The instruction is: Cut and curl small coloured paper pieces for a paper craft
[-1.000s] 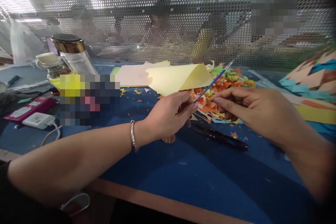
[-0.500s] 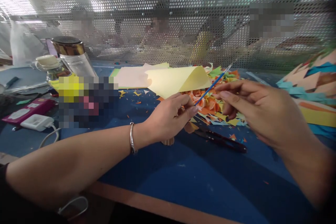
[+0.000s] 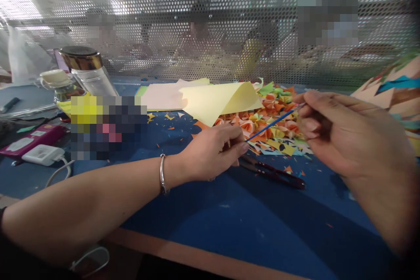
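Observation:
A thin blue stick [image 3: 274, 124], which looks like a pen refill, slants up to the right above the blue table. My left hand [image 3: 218, 151] has its lower end pinched between thumb and fingers. At the stick's upper, paler end, my right hand [image 3: 334, 131] closes thumb and fingertips on the tip. Dark-handled thread snips [image 3: 275, 174] lie on the table just below the stick. Behind both hands spreads a heap of folded paper pieces and scraps [image 3: 278, 133] in orange, yellow and green.
Yellow paper [image 3: 216, 100] lies on pale sheets [image 3: 164, 96] at the back. To the left stand a glass flask [image 3: 90, 72], a small bottle [image 3: 59, 85] and a white charger [image 3: 44, 154]. Layered folded paper [image 3: 398, 92] rises at right. A perforated metal screen [image 3: 183, 52] borders the table, people behind it.
My right hand has moved up along the stick and now pinches its far end. The stick has tipped lower, toward the right. My left hand keeps its pinch.

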`<move>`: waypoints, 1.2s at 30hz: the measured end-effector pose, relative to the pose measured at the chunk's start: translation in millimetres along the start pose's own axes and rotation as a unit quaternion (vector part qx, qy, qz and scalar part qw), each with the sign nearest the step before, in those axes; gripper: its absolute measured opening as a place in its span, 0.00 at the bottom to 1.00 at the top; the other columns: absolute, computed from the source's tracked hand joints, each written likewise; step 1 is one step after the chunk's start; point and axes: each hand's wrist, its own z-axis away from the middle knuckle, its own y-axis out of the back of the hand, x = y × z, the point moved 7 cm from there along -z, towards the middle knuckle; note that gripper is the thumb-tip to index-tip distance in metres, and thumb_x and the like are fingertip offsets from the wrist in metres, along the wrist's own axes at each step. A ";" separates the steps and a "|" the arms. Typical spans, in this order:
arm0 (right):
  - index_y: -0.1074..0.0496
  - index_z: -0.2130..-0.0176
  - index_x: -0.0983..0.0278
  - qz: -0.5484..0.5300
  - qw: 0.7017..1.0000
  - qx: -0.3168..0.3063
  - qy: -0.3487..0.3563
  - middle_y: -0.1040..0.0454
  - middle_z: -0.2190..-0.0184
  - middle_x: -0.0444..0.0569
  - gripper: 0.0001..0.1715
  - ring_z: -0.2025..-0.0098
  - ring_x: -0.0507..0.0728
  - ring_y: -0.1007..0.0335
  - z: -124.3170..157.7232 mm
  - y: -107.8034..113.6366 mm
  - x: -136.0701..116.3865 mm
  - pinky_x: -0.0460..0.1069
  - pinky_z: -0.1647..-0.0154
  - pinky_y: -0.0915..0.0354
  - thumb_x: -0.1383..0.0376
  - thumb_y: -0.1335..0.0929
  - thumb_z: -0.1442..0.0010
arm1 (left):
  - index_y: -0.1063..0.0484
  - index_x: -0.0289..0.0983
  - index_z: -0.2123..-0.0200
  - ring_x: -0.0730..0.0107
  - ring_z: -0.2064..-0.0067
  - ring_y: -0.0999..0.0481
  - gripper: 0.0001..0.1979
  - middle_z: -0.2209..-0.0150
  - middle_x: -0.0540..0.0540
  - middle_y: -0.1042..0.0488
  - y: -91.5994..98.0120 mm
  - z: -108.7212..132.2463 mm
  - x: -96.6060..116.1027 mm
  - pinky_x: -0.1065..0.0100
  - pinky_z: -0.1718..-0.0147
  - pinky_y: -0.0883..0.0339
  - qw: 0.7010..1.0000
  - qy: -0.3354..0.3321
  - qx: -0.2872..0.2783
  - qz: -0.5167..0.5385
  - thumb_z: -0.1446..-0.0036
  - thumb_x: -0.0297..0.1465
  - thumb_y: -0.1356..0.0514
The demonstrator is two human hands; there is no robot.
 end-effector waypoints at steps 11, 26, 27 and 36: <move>0.25 0.80 0.61 0.293 0.947 -0.001 0.130 0.36 0.87 0.42 0.17 0.85 0.49 0.44 -1.5 5.7 -20.1 0.47 0.84 0.49 0.54 0.24 0.48 | 0.38 0.40 0.70 0.77 0.74 0.36 0.13 0.75 0.53 0.33 1.7 0.9 -2.9 0.69 0.71 0.39 0.999 0.036 0.006 0.026 0.33 0.35 0.44; 0.22 0.74 0.63 0.266 0.924 -0.273 0.019 0.28 0.83 0.47 0.29 0.81 0.50 0.33 32.8 -38.8 8.8 0.47 0.80 0.39 0.41 0.26 0.41 | 0.35 0.39 0.68 0.76 0.72 0.26 0.10 0.73 0.52 0.27 -3.3 -0.7 -5.9 0.70 0.70 0.35 0.999 0.027 -0.012 0.034 0.33 0.35 0.43; 0.22 0.75 0.63 0.245 0.934 -0.260 0.011 0.28 0.82 0.47 0.28 0.81 0.50 0.33 32.4 -38.0 9.3 0.46 0.81 0.39 0.43 0.24 0.43 | 0.36 0.39 0.68 0.76 0.72 0.26 0.10 0.74 0.52 0.27 -4.1 -0.8 -5.9 0.70 0.71 0.36 0.999 0.029 -0.017 0.039 0.33 0.35 0.43; 0.28 0.77 0.61 0.174 0.980 -0.032 0.092 0.34 0.81 0.41 0.19 0.82 0.48 0.41 0.4 3.8 -7.7 0.47 0.83 0.47 0.56 0.21 0.48 | 0.36 0.39 0.69 0.77 0.77 0.27 0.13 0.76 0.52 0.25 -12.4 1.8 -14.0 0.71 0.75 0.38 0.994 0.077 -0.062 0.051 0.34 0.39 0.42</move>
